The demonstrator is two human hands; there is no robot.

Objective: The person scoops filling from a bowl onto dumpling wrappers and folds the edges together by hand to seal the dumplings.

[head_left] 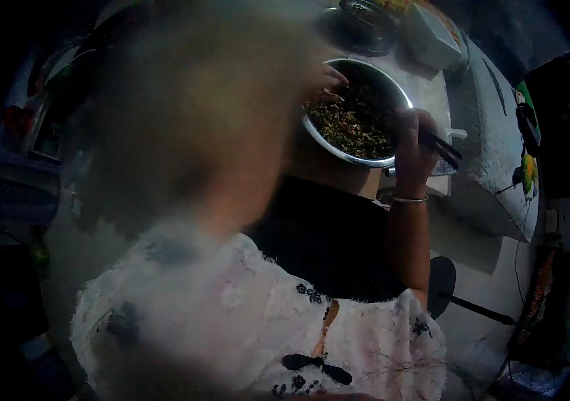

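Observation:
A round metal bowl (332,151) holds a chopped mix of green and brown bits (355,120). At its left rim, the fingers of my left hand (330,81) curl over the edge; a blur hides the rest of that hand and most of the forearm. My right hand (413,137), with a bracelet at the wrist, is closed at the right rim. From this fist a pair of dark chopsticks (444,148) sticks out to the right; the ends toward the bowl are hidden by the hand.
Behind the bowl sits a dark round lid (358,27). A white box (428,37) stands at the back right, beside a large pale block-like surface (482,113). A brown cardboard piece (345,179) lies under the bowl's front. A large smear covers the left half.

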